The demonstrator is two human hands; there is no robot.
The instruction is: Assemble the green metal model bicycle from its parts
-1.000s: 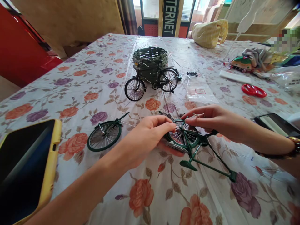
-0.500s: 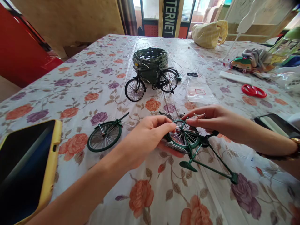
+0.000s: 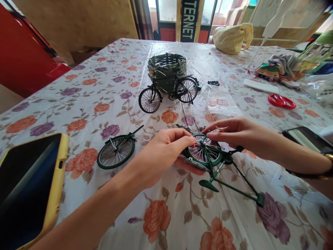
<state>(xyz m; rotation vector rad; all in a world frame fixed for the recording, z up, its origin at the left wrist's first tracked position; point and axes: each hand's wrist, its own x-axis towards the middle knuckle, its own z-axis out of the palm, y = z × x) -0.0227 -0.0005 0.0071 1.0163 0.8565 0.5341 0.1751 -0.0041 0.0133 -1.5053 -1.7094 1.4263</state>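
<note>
My left hand [image 3: 162,154] is closed around the green model bicycle frame [image 3: 229,177], holding its spoked rear wheel [image 3: 204,150] from the near side. My right hand [image 3: 240,134] reaches in from the right, with its fingertips at the top of that wheel. A thin metal pin [image 3: 221,129] is pinched in its fingers. The hub is partly hidden behind my fingers. To the left of my left hand lies a separate green-rimmed wheel with a short fork [image 3: 116,152], touching neither hand.
Farther back stands a finished model bicycle [image 3: 166,92] with a woven green basket [image 3: 167,65]. A yellow-cased tablet [image 3: 31,189] lies at near left and a phone [image 3: 307,139] at right. Red scissors [image 3: 282,101], a plastic bag [image 3: 221,102] and fabric items lie on the floral tablecloth [image 3: 85,104].
Both hands stay on the wheel, with only small finger shifts. The whole view has shifted slightly.
</note>
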